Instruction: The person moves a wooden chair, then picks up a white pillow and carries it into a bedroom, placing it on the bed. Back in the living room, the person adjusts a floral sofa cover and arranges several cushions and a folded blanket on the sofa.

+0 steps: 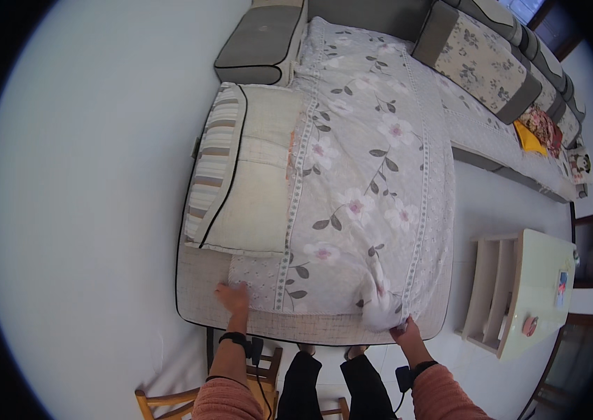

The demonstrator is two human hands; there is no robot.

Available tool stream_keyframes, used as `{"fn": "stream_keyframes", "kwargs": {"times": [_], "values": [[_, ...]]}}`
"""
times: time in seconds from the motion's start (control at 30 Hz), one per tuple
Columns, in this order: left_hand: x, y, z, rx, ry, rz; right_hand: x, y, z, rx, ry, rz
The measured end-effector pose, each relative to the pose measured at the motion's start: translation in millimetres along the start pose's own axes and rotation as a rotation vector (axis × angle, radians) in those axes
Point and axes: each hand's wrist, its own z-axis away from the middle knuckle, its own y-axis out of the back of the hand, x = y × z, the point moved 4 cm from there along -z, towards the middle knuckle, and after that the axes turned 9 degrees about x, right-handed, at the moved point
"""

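Note:
A pale grey sofa cover with pink and white flowers lies over the seat of a grey sofa. At its near right corner the fabric is bunched up, and my right hand grips the edge there. My left hand is at the cover's near left corner, above the bare beige seat cushion. Its fingertips are blurred, so whether they pinch the fabric cannot be told. A cream back cushion with a striped side rests along the left, overlapping the cover's left border.
A white wall runs along the left. To the right stands a pale coffee table with open shelves. A wooden chair is beside my legs at the lower left. Farther back are a floral backrest cushion and a yellow cloth.

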Motion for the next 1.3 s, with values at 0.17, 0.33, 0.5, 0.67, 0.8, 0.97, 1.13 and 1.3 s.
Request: {"fn": "stream_keyframes", "kwargs": {"times": [0.17,0.33,0.5,0.67,0.8,0.97,1.13,1.3], "values": [[-18.4,-19.4,-21.3,-0.370,-0.266,0.068,0.1,4.5,-15.9,0.165,-0.199,-0.400],[-53.2,41.1,-45.1,-0.291,-0.391,0.059,-73.2,-7.8,24.3,0.011,0.026,-0.252],[-92.2,134.2,-22.0,-0.361,-0.291,-0.047,-116.6,-5.1,120.1,0.053,0.248,0.122],[-99.1,156.9,-1.2,-0.364,-0.273,-0.133,-122.9,-3.9,142.1,0.068,0.288,0.321],[-116.9,158.8,9.2,-0.372,-0.244,-0.227,-116.8,12.8,129.9,0.086,0.294,0.250],[-126.6,165.5,15.8,-0.373,-0.197,-0.250,-103.2,38.8,130.5,0.247,0.261,0.356],[-128.7,162.5,6.3,-0.405,-0.236,-0.275,-93.7,45.2,142.1,0.315,0.304,0.386],[-138.7,150.8,5.3,-0.414,-0.238,-0.295,-88.4,54.8,146.7,0.363,0.274,0.463]]}}
